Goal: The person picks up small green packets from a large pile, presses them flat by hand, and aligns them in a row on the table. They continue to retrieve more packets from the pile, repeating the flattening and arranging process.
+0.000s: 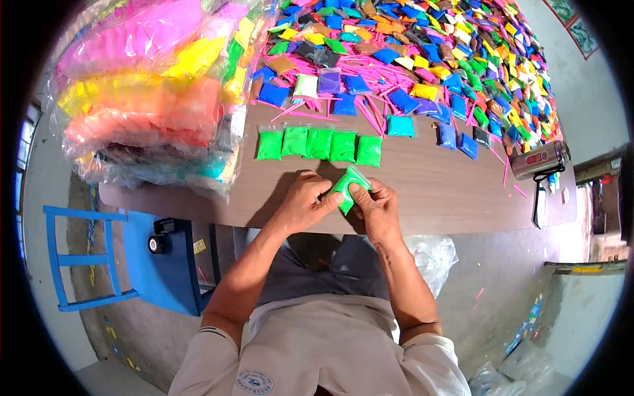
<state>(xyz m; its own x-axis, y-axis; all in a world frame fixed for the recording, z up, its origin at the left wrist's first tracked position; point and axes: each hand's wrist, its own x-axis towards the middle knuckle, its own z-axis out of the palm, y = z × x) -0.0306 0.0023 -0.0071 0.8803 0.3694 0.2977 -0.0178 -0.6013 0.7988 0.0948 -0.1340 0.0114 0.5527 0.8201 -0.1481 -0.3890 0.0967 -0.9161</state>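
Note:
A bright green packet (pixel 351 187) is held between my two hands near the table's front edge. My right hand (pixel 376 206) pinches it, with the thumb pressed on its face. From the other side, my left hand (pixel 309 199) touches the packet's left edge with its thumb, its fingers curled. Just beyond my hands, several green packets (pixel 319 143) lie side by side in a row on the brown table (pixel 436 191). A teal packet (pixel 401 125) lies to the right of that row.
Large clear bags of coloured packets (pixel 145 99) stand at the left. A heap of mixed packets and pink sticks (pixel 422 59) covers the far side. A metal flask (pixel 540 160) lies at the right edge. A blue chair (pixel 82 260) stands below left.

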